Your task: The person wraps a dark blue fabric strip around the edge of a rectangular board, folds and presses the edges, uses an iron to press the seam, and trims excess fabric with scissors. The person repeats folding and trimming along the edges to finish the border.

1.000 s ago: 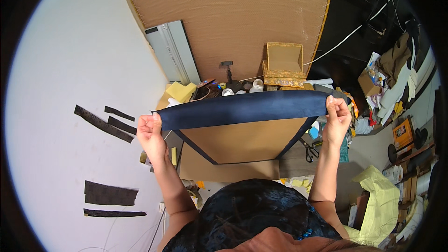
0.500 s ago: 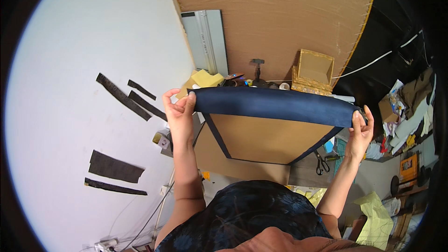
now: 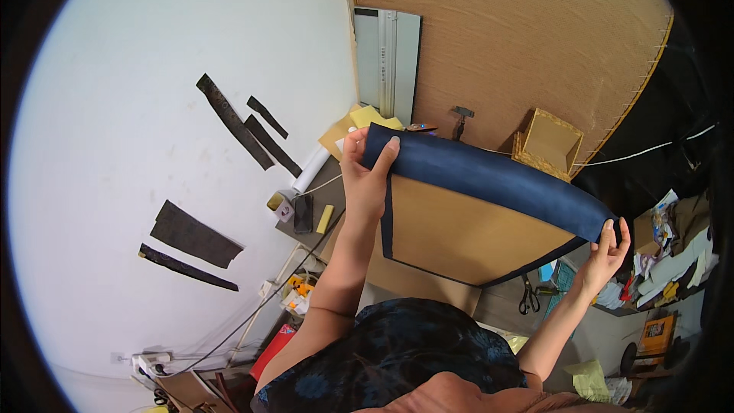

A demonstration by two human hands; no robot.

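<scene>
Cardboard panel [image 3: 459,233], tan and wrapped in dark blue sheet material [image 3: 489,176], is taking up the middle of the view, held up in the air over the cluttered worktable [image 3: 321,206] and in front of the large woven board [image 3: 497,46] leaning on the wall. Judging by how it lies, the wrapping is partly done: the blue is already covering the whole top edge as a rounded fold, and narrow blue strips are running down both slanted sides, while the broad tan face is lying bare. The left hand [image 3: 367,176] is clamping the upper left corner, fingers curled over the fold. The right hand [image 3: 608,248] is pinching the far right end between fingers and thumb. Scissors [image 3: 527,294] are lying unused on the table below, near the right wrist
</scene>
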